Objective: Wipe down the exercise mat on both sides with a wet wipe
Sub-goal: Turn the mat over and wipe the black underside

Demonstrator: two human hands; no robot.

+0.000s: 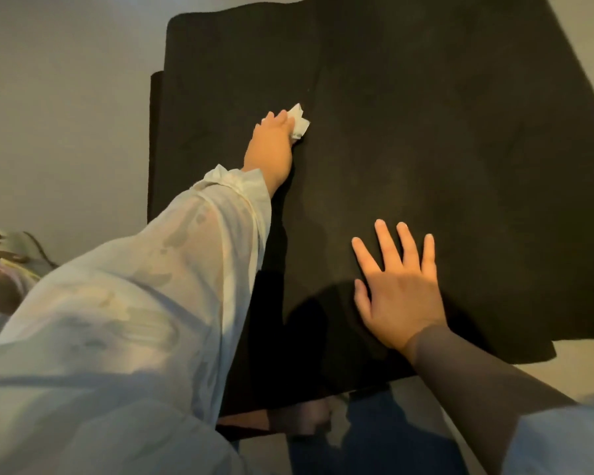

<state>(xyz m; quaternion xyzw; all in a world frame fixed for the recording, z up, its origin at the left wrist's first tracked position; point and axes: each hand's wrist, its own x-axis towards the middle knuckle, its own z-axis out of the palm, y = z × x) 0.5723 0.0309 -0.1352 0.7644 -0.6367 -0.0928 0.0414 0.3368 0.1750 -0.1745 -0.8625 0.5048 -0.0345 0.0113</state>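
Mid-wipe on the black exercise mat (408,132): left hand (271,145) grips the crumpled wet wipe (299,124) near its far-left corner, right hand (396,286) pressed flat, fingers spread (underside looks still undone).

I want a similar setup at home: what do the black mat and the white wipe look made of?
Exercise mat: probably foam or rubber, matte black, no shine, soft rounded corner. Wet wipe: thin white nonwoven or paper-like sheet, crumpled under the left hand.

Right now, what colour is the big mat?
Black, or very dark; the exercise mat shows best in the head view.
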